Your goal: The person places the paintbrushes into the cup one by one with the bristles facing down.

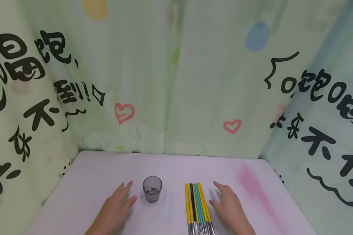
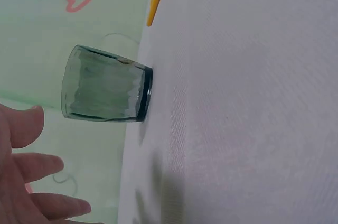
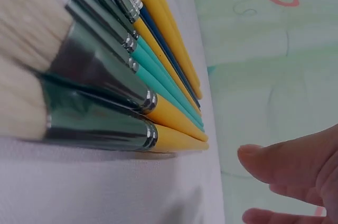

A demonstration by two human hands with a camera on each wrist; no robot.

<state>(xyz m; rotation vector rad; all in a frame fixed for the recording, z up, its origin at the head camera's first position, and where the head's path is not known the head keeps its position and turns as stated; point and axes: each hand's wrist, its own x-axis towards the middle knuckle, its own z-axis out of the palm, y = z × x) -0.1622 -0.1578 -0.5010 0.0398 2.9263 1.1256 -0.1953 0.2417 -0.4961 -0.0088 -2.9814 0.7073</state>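
Glass cup (image 2: 105, 87), one; wide yellow-handled brushes (image 3: 100, 123), two.

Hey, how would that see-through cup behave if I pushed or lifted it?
The cup looks smooth and glassy, so it may slip and could chip if dropped. It narrows toward the bottom, so a push high up might tip it.

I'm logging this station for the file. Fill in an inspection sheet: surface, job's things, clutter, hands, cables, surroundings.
Surface: pale tabletop with a pink patch on its right side.
Job's things: a tinted glass stands upright; to its right, a row of paintbrushes with yellow, teal and dark blue handles lies bristle ends toward the person.
Clutter: nothing seen.
Hands: left hand beside the glass, right hand beside the paintbrushes; both hold nothing.
Cables: nothing seen.
Surroundings: printed pale green curtains on the far side and both flanks.
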